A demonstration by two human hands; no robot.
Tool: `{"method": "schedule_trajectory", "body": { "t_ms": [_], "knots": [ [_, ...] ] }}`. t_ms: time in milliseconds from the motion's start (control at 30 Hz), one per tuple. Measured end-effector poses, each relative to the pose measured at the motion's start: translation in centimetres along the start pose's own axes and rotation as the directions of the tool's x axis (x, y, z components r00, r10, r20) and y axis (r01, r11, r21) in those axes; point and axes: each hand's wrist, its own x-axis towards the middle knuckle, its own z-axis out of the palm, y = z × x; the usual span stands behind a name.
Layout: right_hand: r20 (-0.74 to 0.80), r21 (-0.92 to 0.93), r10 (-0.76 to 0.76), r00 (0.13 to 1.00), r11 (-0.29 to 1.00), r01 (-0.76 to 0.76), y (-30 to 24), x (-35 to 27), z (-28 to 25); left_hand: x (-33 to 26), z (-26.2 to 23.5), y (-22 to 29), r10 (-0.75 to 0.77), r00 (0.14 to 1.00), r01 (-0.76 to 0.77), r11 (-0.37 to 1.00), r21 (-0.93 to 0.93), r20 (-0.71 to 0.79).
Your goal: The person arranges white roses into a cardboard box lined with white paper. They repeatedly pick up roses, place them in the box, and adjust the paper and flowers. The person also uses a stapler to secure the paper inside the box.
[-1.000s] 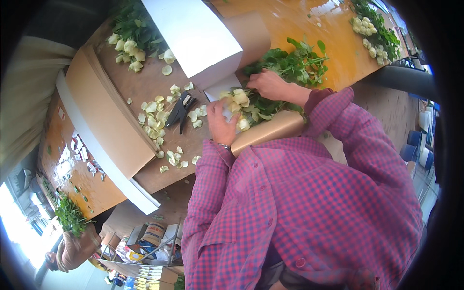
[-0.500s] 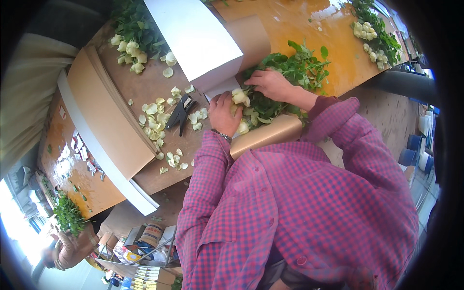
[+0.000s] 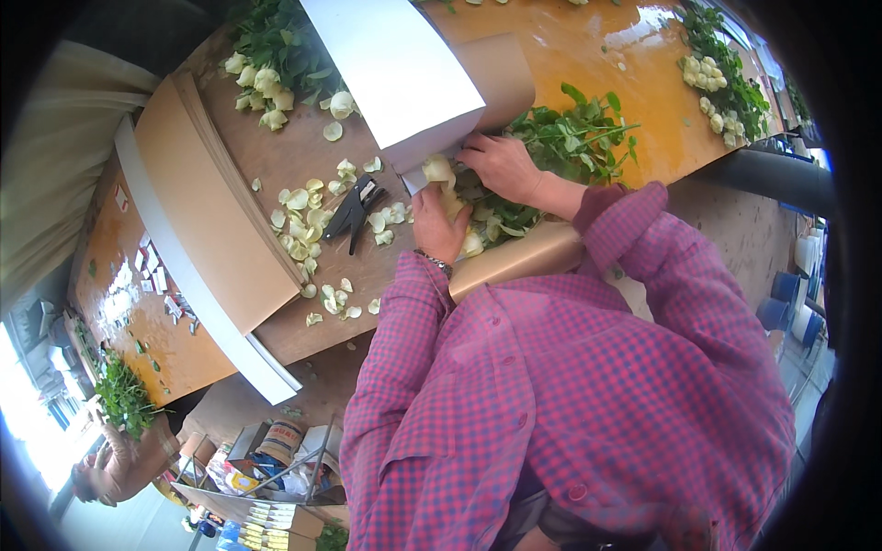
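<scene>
The left hand point(image 3: 439, 225) rests on the brown paper sheet point(image 3: 524, 262) at the bench point(image 3: 606, 55) edge, its fingers curled around pale cream rose heads point(image 3: 450, 188) at the top of a leafy bunch point(image 3: 560, 147). The right hand point(image 3: 501, 165) lies on the same bunch just beside it, fingers closed on the stems, though the grip is partly hidden. Black pruning shears point(image 3: 354, 209) lie near the left hand among loose petals point(image 3: 303, 216). A white sheet point(image 3: 395, 64) overlaps above.

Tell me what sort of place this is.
Likely a flower packing workshop: a long bench with pale rose bunches, loose petals and brown wrapping paper.
</scene>
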Motion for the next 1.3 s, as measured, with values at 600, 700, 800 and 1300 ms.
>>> {"method": "schedule_trajectory", "body": {
  "t_ms": [600,700,800,1300],
  "knots": [
    [-0.031,0.519,0.182,0.983,0.843,-0.139,-1.0,-1.4,1.0,-0.6,0.1,-0.7,-0.089,0.996,0.088,0.993,-0.074,-0.012],
    [-0.042,0.548,0.154,0.987,0.83,-0.107,-1.4,-1.4,0.8,-0.7,0.1,-0.9,-0.089,0.996,0.088,0.996,-0.012,-0.014],
    [0.07,0.49,0.17,0.983,0.852,-0.182,-1.5,-1.6,1.2,-0.7,0.1,-1.0,-0.079,0.997,0.079,0.997,-0.023,0.0],
    [0.035,0.062,-0.074,0.997,0.995,0.072,-1.4,-1.7,0.6,-0.2,-3.8,-1.8,-0.289,0.944,0.242,0.935,-0.26,-0.158]
  ]
}}
